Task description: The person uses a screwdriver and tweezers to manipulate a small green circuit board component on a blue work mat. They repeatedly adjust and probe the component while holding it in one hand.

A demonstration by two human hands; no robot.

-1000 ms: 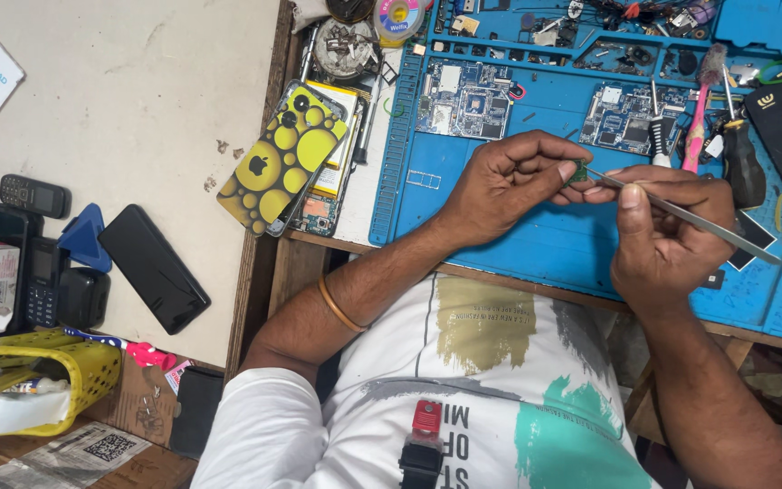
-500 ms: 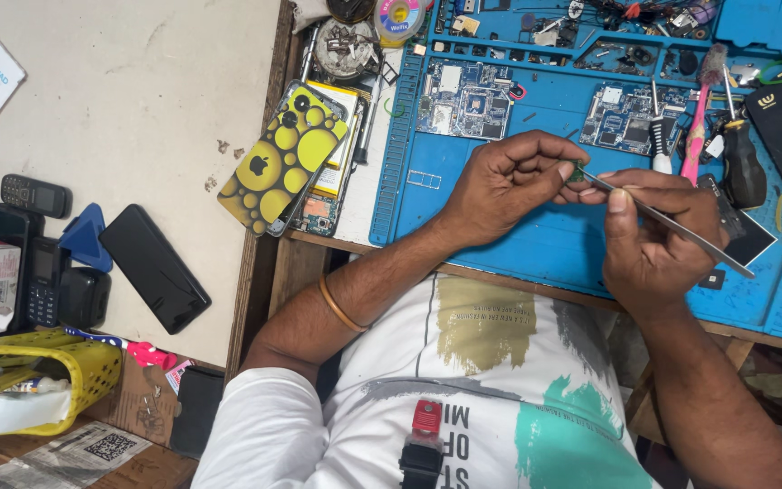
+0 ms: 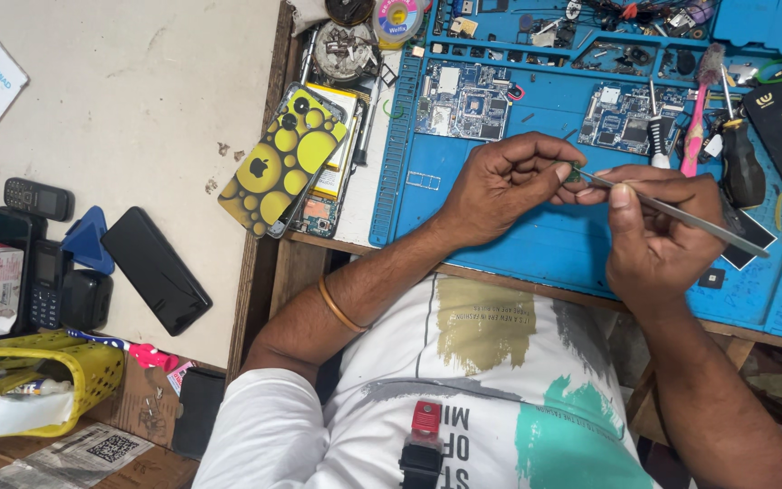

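- Blue repair mat covers the right part of a cluttered wooden bench; a pale board fills the upper left of the frame.
- Near the centre, the left hand pinches a small green component between thumb and fingertips, closed tight on it, just above the mat.
- From the right, the right hand grips metal tweezers in a narrow pinch; the tip meets the green part, the shaft slanting off to the lower right.
- Judging by this, the step in hand is fine work on the tiny part with the tweezer tip: picking, prying or cleaning, I cannot tell which.
- Whatever follows, I'd say, calls for a steady left pinch and very light pressure at the tip, since so small a part could easily spring away.
- Two bare circuit boards lie on the mat above the hands, with a pink brush and a black-handled screwdriver towards the upper right.
- A phone in a yellow-spotted case rests on other opened phones at the mat's left edge.
- Far left: a black phone, small keypad handsets and a yellow basket at the lower corner.
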